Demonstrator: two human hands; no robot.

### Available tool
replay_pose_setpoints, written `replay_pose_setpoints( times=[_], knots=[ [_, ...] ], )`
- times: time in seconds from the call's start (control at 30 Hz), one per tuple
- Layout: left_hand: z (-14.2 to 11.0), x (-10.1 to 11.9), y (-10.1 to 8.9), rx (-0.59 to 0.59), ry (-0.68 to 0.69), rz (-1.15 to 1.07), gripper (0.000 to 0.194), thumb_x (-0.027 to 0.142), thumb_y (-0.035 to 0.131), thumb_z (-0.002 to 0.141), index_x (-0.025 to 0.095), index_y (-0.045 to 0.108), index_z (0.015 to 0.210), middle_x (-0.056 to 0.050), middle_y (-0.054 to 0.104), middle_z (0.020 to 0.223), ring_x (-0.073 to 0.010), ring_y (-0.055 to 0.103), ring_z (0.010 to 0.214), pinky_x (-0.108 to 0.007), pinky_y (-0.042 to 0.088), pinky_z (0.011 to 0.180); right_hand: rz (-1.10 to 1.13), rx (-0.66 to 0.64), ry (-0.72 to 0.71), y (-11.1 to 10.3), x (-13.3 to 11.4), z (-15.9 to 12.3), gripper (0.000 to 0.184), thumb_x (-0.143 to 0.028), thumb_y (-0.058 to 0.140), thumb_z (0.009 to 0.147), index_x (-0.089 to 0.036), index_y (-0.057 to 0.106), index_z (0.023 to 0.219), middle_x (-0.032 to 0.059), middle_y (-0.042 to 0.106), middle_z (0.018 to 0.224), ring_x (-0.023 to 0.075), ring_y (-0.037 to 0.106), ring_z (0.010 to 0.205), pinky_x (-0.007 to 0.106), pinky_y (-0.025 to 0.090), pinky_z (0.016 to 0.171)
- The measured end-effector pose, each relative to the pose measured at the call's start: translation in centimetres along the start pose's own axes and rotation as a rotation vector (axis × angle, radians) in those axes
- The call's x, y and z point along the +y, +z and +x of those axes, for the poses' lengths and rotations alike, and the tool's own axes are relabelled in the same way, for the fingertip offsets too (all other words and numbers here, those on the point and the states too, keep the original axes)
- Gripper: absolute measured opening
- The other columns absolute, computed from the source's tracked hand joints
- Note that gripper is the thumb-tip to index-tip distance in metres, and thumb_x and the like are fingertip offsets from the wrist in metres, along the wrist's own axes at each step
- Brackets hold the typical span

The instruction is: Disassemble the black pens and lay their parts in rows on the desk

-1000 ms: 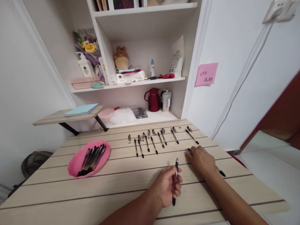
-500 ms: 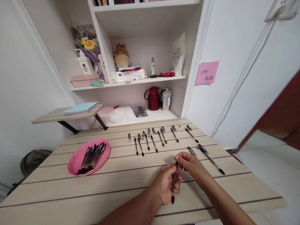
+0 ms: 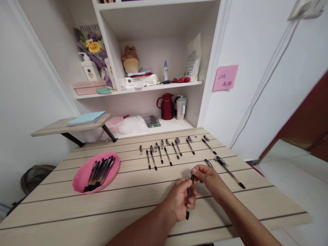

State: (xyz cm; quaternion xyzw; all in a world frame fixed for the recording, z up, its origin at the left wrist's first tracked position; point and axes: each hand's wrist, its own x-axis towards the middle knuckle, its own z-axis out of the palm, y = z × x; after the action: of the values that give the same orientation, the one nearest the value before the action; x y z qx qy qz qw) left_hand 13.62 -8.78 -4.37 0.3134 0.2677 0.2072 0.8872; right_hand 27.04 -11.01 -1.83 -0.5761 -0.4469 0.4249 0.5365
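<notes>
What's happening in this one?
A person's left hand holds a dark pen over the table, and their right hand touches its upper end; whether it grips a small part is unclear. Further back, loose pens lie in a rough row, with dark cap-like pieces beyond them. The pink tray on the left holds more pens.

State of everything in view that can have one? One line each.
Left hand: closed around the held pen
Right hand: fingertips at the pen's upper end
Held pen: gripped, tilted
Loose pens: lying on the table
Tray pens: bunched in the pink tray
Pink tray: on the table
Red pitcher: upright
Blue-lidded cup: upright, lid on
Pump bottle: upright
Pink note: stuck to wall
</notes>
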Motion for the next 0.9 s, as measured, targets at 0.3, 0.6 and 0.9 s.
replay_pose_setpoints(
  times=[0.3, 0.6, 0.9],
  knots=[
    [-0.1, 0.67, -0.38, -0.076, -0.073, -0.087, 0.021, 0.035, 0.059, 0.071, 0.018, 0.049, 0.079, 0.004, 0.048, 0.056, -0.0012, 0.029, 0.035, -0.016, 0.01, 0.039, 0.156, -0.095, -0.053, 0.43, 0.17, -0.01, 0.026, -0.041, 0.054, 0.074, -0.016, 0.054, 0.066, -0.0028, 0.05, 0.048, 0.0095, 0.04, 0.05, 0.024, 0.03, 0.053],
    [-0.09, 0.35, -0.13, -0.024, 0.037, -0.018, 0.024, 0.038, 0.057, 0.07, 0.019, 0.047, 0.081, 0.004, 0.047, 0.057, -0.0023, 0.031, 0.035, -0.017, 0.01, 0.038, 0.14, -0.038, 0.07, 0.34, 0.37, 0.31, 0.037, -0.053, 0.056, 0.067, -0.016, 0.053, 0.062, -0.002, 0.051, 0.049, 0.0099, 0.042, 0.048, 0.024, 0.033, 0.051],
    [-0.21, 0.58, -0.23, -0.068, -0.044, -0.062, 0.023, 0.037, 0.057, 0.071, 0.018, 0.048, 0.08, 0.005, 0.047, 0.055, -0.0015, 0.029, 0.035, -0.017, 0.011, 0.039, 0.113, -0.068, 0.005, 0.27, 0.24, 0.32, 0.034, -0.05, 0.055, 0.069, -0.016, 0.053, 0.063, -0.0015, 0.052, 0.05, 0.0103, 0.044, 0.05, 0.025, 0.035, 0.056]
  ],
)
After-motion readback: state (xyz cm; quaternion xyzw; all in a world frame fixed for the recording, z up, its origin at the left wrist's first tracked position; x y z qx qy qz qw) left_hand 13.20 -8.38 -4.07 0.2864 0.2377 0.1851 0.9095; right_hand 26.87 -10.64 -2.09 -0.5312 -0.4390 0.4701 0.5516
